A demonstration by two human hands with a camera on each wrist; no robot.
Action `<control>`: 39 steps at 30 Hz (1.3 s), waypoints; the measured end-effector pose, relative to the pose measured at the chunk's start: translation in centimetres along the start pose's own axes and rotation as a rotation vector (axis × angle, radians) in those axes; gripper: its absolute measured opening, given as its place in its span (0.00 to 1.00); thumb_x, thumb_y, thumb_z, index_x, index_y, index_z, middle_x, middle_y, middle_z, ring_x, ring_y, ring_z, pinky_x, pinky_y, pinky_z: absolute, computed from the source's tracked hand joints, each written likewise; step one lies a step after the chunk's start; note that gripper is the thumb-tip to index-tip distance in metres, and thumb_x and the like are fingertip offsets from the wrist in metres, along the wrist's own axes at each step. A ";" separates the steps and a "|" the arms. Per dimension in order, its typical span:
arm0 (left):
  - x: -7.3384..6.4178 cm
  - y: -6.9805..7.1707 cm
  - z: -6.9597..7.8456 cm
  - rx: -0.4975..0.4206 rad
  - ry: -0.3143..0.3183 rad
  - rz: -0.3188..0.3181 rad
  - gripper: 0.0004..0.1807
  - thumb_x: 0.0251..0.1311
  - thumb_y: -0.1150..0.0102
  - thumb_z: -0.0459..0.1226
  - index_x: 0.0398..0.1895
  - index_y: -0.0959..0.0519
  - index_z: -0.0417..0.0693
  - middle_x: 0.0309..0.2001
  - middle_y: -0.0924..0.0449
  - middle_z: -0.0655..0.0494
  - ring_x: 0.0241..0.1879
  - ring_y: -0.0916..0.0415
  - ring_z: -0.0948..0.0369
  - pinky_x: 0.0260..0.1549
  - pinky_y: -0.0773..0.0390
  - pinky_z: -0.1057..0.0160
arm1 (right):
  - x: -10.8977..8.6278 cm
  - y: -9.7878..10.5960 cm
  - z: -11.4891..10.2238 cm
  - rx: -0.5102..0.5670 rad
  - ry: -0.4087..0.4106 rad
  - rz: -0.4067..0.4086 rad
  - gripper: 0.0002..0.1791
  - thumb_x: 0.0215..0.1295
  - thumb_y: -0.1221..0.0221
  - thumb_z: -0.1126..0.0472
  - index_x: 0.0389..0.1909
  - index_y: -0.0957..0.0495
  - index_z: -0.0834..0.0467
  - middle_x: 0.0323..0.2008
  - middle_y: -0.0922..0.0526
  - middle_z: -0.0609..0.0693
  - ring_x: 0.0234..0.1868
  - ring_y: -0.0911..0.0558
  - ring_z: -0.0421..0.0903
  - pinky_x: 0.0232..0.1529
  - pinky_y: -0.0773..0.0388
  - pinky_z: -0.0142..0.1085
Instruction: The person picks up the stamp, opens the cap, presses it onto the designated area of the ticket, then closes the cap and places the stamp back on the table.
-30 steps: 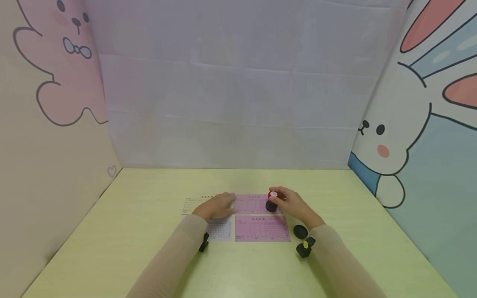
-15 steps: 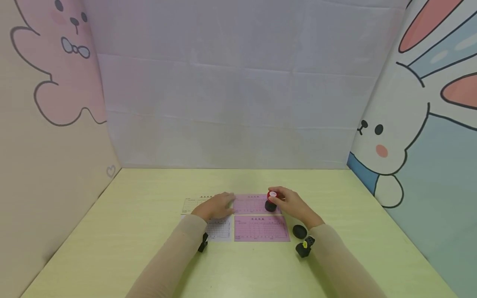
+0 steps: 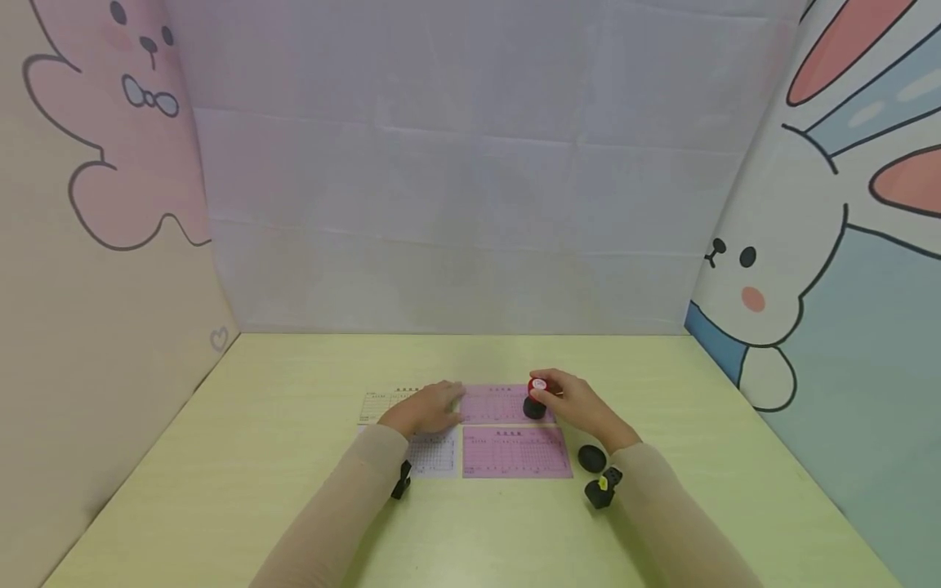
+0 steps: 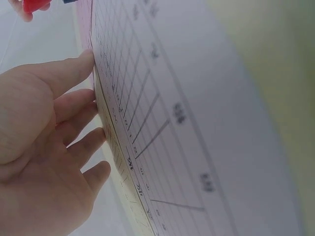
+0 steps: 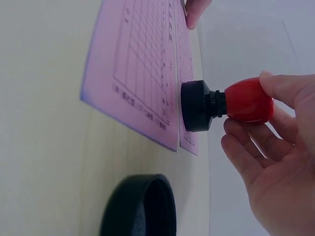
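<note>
My right hand [image 3: 586,404] grips the red knob [image 5: 249,101] of a self-inking stamp, thumb on one side and fingers on the other. The black base [image 3: 534,408] of the stamp stands upright on the right part of the far pink form [image 3: 491,402]. Over the forms to the left, my left hand [image 3: 425,410] lies with its fingers extended, fingertips at the left edge of that pink form. Partly under this hand are a pale yellow form [image 3: 376,406] and a white form [image 4: 216,98]. The stamp's printing face is hidden against the paper.
A second pink form [image 3: 515,453] lies in front of the stamped one. Right of it, near my right wrist, sits a round black cap [image 3: 591,459], its hollow side showing in the right wrist view. Printed panels and a white sheet [image 3: 470,204] wall in the table [image 3: 184,490].
</note>
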State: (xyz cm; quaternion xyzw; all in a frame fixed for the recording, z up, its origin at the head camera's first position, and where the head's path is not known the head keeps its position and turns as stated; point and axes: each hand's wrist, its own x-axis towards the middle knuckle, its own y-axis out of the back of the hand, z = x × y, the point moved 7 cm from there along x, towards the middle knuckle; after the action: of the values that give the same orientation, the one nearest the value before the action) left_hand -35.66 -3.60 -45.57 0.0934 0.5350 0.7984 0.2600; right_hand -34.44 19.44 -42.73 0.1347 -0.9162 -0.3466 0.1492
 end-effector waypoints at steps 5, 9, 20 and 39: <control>0.0 0.0 0.0 0.001 0.007 0.000 0.34 0.72 0.44 0.43 0.76 0.40 0.40 0.75 0.40 0.43 0.74 0.44 0.47 0.72 0.43 0.49 | 0.0 0.1 -0.1 0.005 0.001 -0.003 0.24 0.74 0.42 0.57 0.65 0.27 0.65 0.50 0.17 0.57 0.52 0.19 0.55 0.53 0.21 0.50; 0.1 -0.1 -0.1 0.003 0.012 -0.002 0.34 0.73 0.44 0.43 0.76 0.40 0.40 0.75 0.41 0.44 0.74 0.45 0.47 0.72 0.44 0.50 | 0.1 0.1 0.0 0.007 -0.007 -0.007 0.25 0.74 0.42 0.57 0.65 0.28 0.66 0.51 0.18 0.57 0.52 0.19 0.56 0.54 0.22 0.51; 0.2 -0.3 -0.5 0.008 0.014 -0.003 0.34 0.73 0.44 0.44 0.76 0.39 0.41 0.75 0.41 0.45 0.74 0.45 0.48 0.72 0.44 0.51 | 0.1 0.0 0.5 0.011 -0.015 0.033 0.26 0.74 0.41 0.55 0.66 0.28 0.65 0.51 0.17 0.56 0.52 0.19 0.54 0.53 0.21 0.50; 0.6 -0.1 -0.7 0.026 -0.014 -0.007 0.33 0.73 0.45 0.44 0.76 0.39 0.40 0.76 0.43 0.44 0.75 0.47 0.48 0.73 0.47 0.51 | 0.7 0.3 0.0 -0.013 0.012 -0.001 0.26 0.74 0.41 0.56 0.66 0.28 0.65 0.50 0.16 0.56 0.52 0.18 0.55 0.54 0.22 0.52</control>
State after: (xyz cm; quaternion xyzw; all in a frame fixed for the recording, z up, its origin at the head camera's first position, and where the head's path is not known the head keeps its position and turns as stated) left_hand -36.40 -3.82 -46.03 0.1006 0.5438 0.7898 0.2654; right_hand -35.17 19.46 -42.39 0.1362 -0.9131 -0.3515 0.1554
